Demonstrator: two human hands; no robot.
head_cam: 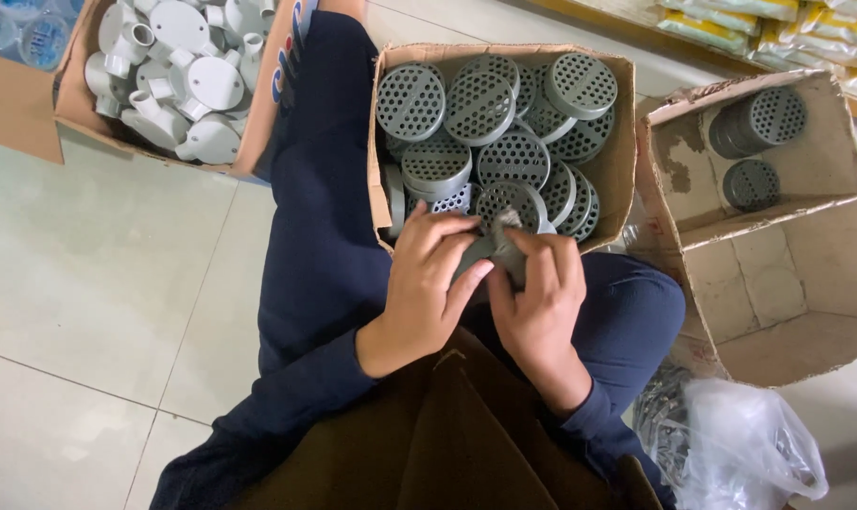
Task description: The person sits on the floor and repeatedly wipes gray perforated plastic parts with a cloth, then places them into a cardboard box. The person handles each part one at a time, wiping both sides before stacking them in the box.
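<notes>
While a grey perforated disc (493, 253) is pinched between both hands above the lap, it is held just at the near edge of the cardboard box (617, 142) that rests on the knees. The left hand (427, 288) is closed around the disc's left side, fingers curled over its top; the right hand (539, 300) is closed on its right side, thumb pressed along the rim. What sits under the fingers is largely hidden, so whether one piece or two nested pieces are held cannot be told.

A slip is judged the likeliest fault: the disc looks like smooth moulded plastic, and a grip taken only at the rim could let it drop onto the tiled floor (98, 246). The box is perched on dark-trousered legs rather than on a firm surface, so a shift of the knees could tip it and spill its contents. The piled discs (480, 109) are stacked loosely and at angles, and a nudge could set them sliding.

The discs are round, shallow, matt grey caps pierced by a regular grid of small holes. A second, torn cardboard box (778, 246) to the right holds a few more of them. Pale grey round junction fittings (188, 80) with short tubular outlets fill a further carton, and a thin crinkled clear plastic bag (745, 449) lies at the lower right.
</notes>
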